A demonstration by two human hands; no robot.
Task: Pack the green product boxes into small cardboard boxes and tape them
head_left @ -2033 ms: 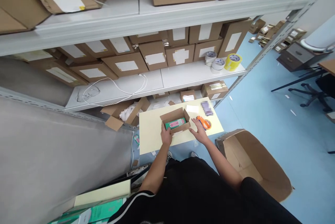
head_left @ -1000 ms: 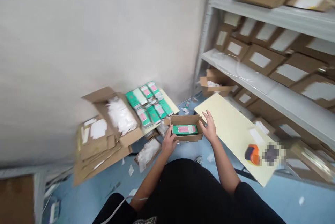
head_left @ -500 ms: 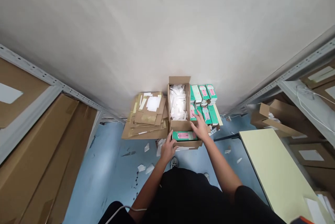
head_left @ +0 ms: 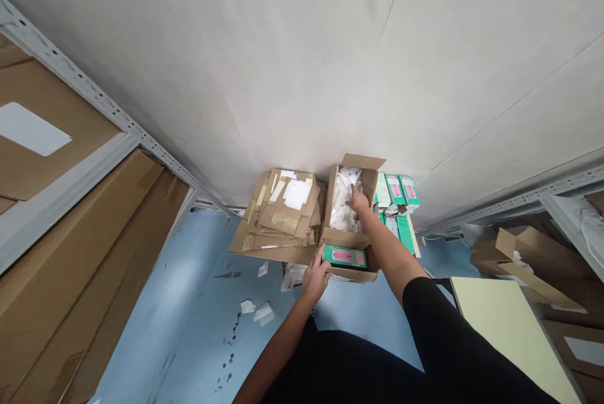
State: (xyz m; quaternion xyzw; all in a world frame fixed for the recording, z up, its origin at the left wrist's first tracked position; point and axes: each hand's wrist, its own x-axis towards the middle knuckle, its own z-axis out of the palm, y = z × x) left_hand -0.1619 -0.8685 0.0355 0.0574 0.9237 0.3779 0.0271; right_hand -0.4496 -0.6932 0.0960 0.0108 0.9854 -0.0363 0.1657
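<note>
A green-and-pink box (head_left: pixel 346 257) lies inside a small open cardboard box (head_left: pixel 357 275). My left hand (head_left: pixel 317 273) is closed on that cardboard box's near left corner, its fingers beside the end of the green-and-pink box. Behind it stands a taller open cardboard box (head_left: pixel 334 193) full of crumpled white paper (head_left: pixel 343 202). My right hand (head_left: pixel 358 199) reaches into this one with fingers stretched over the paper; its fingertips are partly lost against the white. Several more green-and-pink boxes (head_left: pixel 395 188) stand in rows to the right, partly behind my right arm.
Flattened cardboard (head_left: pixel 283 218) with white labels is stacked at the left. Shelves with large cartons (head_left: pixel 94 253) line the left side. At the right are a pale yellow tabletop (head_left: pixel 504 328) and an open carton (head_left: pixel 533 259). Paper scraps (head_left: pixel 263 314) litter the blue floor.
My right hand has left the side of the small cardboard box and moved forward into the paper-filled box. My left hand stays at the small box's left end. The view has shifted.
</note>
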